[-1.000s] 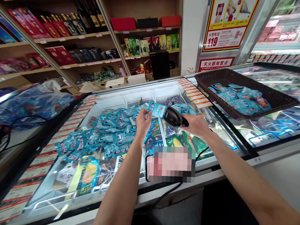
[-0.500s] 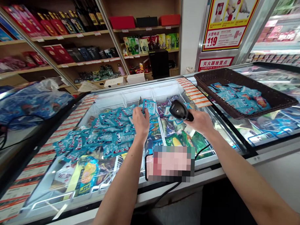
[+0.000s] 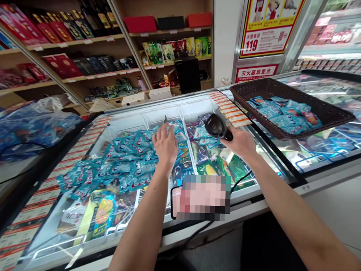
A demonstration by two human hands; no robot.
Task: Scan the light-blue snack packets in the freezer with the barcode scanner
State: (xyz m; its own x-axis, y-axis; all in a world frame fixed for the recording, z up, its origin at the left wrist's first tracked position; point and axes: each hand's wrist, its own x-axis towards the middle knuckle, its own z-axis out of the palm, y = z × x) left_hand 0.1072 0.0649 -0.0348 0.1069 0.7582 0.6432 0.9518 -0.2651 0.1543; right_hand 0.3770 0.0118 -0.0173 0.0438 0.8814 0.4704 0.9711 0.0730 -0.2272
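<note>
My right hand (image 3: 242, 143) is wrapped round the handle of a black barcode scanner (image 3: 216, 125), its head tilted toward the left over the chest freezer. My left hand (image 3: 165, 146) is over the heap of blue ice-cream packets (image 3: 135, 145), palm down, fingers stretched and apart; nothing shows in its grip. Just beyond its fingers a few blue packets lie at an angle, partly hidden by the hand. Below the scanner, several more blue packets (image 3: 202, 133) rest beyond the white divider. A phone (image 3: 175, 202) with a blurred-out screen lies on the freezer's near edge.
A brown woven basket (image 3: 335, 117) holding blue packets stands on the freezer lid at the right. The scanner's black cable (image 3: 241, 181) runs past the phone. Price strips (image 3: 230, 109) line the glass. Shelves with boxes and bottles (image 3: 103, 20) stand behind.
The blue packet my left hand held up has left its fingers, which have opened out over the heap. My right hand keeps the scanner in nearly the same place. The view has shifted slightly.
</note>
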